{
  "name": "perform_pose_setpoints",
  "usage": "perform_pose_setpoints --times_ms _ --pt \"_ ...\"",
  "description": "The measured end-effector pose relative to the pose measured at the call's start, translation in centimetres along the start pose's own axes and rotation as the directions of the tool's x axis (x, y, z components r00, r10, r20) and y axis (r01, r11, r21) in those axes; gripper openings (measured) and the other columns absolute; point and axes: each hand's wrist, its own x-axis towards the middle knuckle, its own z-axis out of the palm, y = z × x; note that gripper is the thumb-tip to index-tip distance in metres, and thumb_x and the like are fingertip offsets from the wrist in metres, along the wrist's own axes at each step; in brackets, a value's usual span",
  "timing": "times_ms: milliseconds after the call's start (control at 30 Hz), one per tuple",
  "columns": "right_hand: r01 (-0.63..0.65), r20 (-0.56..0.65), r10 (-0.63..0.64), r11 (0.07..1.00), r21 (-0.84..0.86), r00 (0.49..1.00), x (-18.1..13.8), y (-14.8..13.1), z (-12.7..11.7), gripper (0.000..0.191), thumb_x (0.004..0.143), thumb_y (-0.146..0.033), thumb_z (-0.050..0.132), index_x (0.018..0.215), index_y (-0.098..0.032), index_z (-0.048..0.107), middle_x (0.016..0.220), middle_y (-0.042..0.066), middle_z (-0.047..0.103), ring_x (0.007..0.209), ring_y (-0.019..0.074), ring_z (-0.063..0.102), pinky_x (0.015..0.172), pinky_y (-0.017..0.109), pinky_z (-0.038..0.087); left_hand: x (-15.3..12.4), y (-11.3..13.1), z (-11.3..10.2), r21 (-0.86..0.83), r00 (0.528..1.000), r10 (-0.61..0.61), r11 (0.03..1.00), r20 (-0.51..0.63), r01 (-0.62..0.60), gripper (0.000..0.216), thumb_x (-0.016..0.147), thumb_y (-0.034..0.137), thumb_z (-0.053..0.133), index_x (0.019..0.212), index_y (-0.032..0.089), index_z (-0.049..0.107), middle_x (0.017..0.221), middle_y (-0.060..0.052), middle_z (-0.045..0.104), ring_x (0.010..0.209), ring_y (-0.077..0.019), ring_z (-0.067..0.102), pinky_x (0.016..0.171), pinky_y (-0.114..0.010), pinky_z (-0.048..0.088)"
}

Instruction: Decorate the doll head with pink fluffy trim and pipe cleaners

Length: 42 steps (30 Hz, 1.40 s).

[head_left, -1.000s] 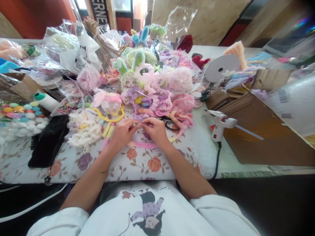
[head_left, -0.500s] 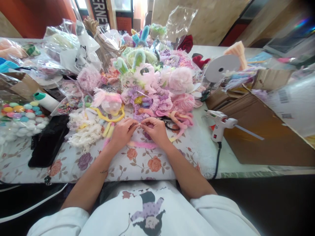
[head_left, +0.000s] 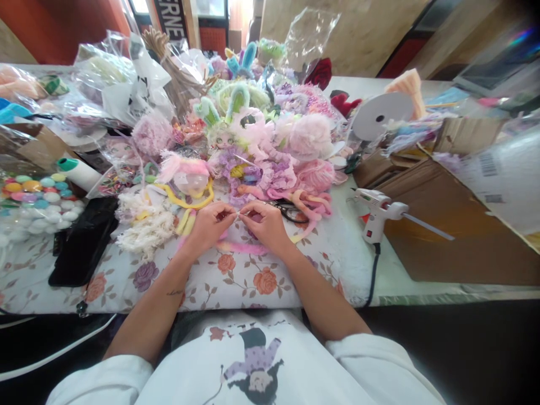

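One bare left hand (head_left: 211, 222) and one bare right hand (head_left: 262, 224) meet with thumb and finger tips pinched on a single tiny pale piece (head_left: 237, 214), too small to identify, above a white cloth printed with roses (head_left: 240, 298). Beneath them lies a fuzzy pink-and-yellow strip (head_left: 244, 248), with one pair of black-handled scissors (head_left: 283, 207) just beside the right hand; farther right is one white glue gun (head_left: 373, 211) bearing one translucent stick (head_left: 428, 226).

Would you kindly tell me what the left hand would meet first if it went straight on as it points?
Probably the right hand, facing the left hand; whether something tiny sits between them, or they touch, is unclear.
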Motion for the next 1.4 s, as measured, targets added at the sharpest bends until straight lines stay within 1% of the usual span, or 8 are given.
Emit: perform_pose_setpoints --times_ms 233,400,567,733,900,1033,1267,1400 --pt "0.065 0.001 -0.065 0.998 -0.025 0.998 -0.12 0.23 0.10 0.006 0.084 -0.018 0.064 0.079 -0.018 0.068 0.083 0.005 0.073 0.077 0.0185 0.066 0.072 0.029 0.049 0.08 0.17 0.03 -0.030 0.999 -0.023 0.999 -0.029 0.022 0.009 0.080 0.026 0.065 0.078 0.018 0.069 0.073 0.000 0.067 0.066 -0.0143 0.058 0.060 -0.025 0.045" --pt "0.060 -0.013 -0.060 0.998 -0.031 0.998 -0.17 0.33 0.12 0.006 0.084 -0.019 0.063 0.080 -0.019 0.069 0.082 0.004 0.073 0.076 0.0176 0.066 0.072 0.028 0.049 0.15 0.01 -0.11 0.038 0.994 0.104 0.994 -0.026 -0.103 0.013 0.084 0.028 0.064 0.086 0.019 0.073 0.080 -0.003 0.070 0.075 -0.0173 0.063 0.072 -0.029 0.049" --pt "0.010 -0.018 -0.011 0.998 -0.062 1.000 -0.25 0.19 0.16 0.016 0.084 -0.026 0.065 0.097 -0.019 0.071 0.091 0.005 0.074 0.077 0.0184 0.067 0.070 0.029 0.051 0.07 -0.07 -0.17 0.066 0.985 0.173 0.983 -0.018 -0.171 0.013 0.086 0.024 0.060 0.083 0.020 0.072 0.082 -0.004 0.071 0.079 -0.0187 0.064 0.075 -0.030 0.050" --pt "0.037 0.033 -0.033 0.992 -0.119 0.999 -0.29 0.12 0.14 0.012 0.087 -0.025 0.063 0.090 -0.020 0.073 0.087 0.005 0.074 0.079 0.0189 0.066 0.072 0.029 0.050 -0.22 -0.04 -0.08 0.112 0.975 0.221 0.969 -0.014 -0.218 0.017 0.090 0.026 0.057 0.085 0.020 0.072 0.082 -0.005 0.071 0.078 -0.0186 0.064 0.074 -0.030 0.049" --pt "0.076 0.060 -0.063 0.970 -0.232 0.996 -0.37 0.27 0.30 0.015 0.089 -0.022 0.059 0.091 -0.017 0.073 0.084 0.007 0.072 0.075 0.0195 0.065 0.070 0.029 0.048 -0.51 -0.14 0.37 0.208 0.974 0.222 0.956 -0.047 -0.208 0.018 0.090 0.026 0.058 0.085 0.019 0.073 0.079 -0.006 0.070 0.074 -0.0193 0.063 0.071 -0.031 0.048" --pt "0.110 0.074 -0.094 0.961 -0.253 0.993 -0.38 0.45 0.49 0.015 0.090 -0.021 0.058 0.090 -0.017 0.073 0.086 0.007 0.073 0.076 0.0192 0.065 0.072 0.029 0.048 -0.61 -0.25 0.63 0.235 0.973 0.221 0.951 -0.060 -0.201 0.018 0.090 0.024 0.058 0.085 0.018 0.073 0.074 -0.005 0.068 0.072 -0.0192 0.063 0.069 -0.031 0.047" --pt "0.090 0.016 -0.089 0.980 -0.177 0.996 -0.29 0.56 0.48 0.015 0.091 -0.023 0.059 0.092 -0.021 0.074 0.090 0.007 0.074 0.083 0.0201 0.067 0.078 0.030 0.051 -0.34 -0.24 0.49 0.135 0.985 0.164 0.979 -0.059 -0.155 0.015 0.088 0.025 0.059 0.088 0.020 0.074 0.081 -0.004 0.072 0.077 -0.0189 0.064 0.073 -0.031 0.049" --pt "0.081 0.008 -0.080 0.986 -0.147 0.997 -0.29 0.41 0.29 0.015 0.089 -0.023 0.061 0.095 -0.020 0.074 0.092 0.007 0.074 0.082 0.0202 0.068 0.075 0.030 0.052 -0.17 -0.61 0.46 0.111 0.986 0.154 0.983 -0.059 -0.147 0.013 0.087 0.025 0.062 0.088 0.021 0.073 0.082 -0.004 0.071 0.079 -0.0190 0.064 0.075 -0.031 0.049"
